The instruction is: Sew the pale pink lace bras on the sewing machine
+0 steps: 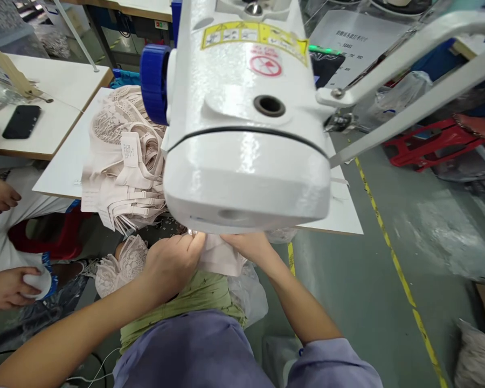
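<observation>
Just below the head of a white sewing machine point(246, 178), my left hand point(173, 264) is closed, its thumb and fingers pinching a beige bra point(220, 257). My right hand point(253, 248) grips the same bra from the right; its fingertips are hidden under the machine head. The bra's smooth band hangs between my hands, and its lace cups point(123, 264) droop to the left of my left wrist, above my lap. The needle and the sewing spot are out of sight behind the machine head.
A pile of beige bras point(125, 161) lies on the white table point(64, 167) left of the machine, whose blue handwheel point(154, 83) juts out. Another person's hands point(14, 288) are at the far left. A phone point(22, 122) lies on the neighbouring table. Metal arms point(420, 102) cross the upper right.
</observation>
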`<state>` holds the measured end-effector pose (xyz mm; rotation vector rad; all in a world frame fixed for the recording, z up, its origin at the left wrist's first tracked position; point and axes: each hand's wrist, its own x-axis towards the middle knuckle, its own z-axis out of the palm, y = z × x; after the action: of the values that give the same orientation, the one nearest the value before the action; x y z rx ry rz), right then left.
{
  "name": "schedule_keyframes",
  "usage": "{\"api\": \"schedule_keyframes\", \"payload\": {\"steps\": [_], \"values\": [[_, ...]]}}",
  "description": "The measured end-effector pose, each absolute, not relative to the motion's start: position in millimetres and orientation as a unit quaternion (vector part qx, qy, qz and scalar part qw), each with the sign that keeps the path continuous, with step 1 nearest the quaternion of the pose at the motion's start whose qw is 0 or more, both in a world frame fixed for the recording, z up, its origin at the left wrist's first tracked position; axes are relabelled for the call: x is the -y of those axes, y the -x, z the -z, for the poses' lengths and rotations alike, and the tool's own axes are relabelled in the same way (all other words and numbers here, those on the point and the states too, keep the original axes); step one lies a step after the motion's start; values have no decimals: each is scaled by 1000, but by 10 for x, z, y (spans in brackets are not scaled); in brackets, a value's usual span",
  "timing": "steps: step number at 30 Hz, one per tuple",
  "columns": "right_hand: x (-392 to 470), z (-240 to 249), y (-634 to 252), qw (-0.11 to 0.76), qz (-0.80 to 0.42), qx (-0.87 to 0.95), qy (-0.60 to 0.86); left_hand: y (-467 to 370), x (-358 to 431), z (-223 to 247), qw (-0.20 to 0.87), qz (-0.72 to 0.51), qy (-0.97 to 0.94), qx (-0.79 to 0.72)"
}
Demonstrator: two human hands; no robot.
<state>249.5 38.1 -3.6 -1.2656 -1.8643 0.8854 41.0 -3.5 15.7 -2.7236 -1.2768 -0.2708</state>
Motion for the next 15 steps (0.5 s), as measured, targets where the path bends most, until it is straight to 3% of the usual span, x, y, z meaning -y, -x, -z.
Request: {"api": "schedule_keyframes", "payload": {"steps": [15], "values": [[-330,102,-2525,359,-338,701,515,-350,40,-108,24,108,890,442]]}}
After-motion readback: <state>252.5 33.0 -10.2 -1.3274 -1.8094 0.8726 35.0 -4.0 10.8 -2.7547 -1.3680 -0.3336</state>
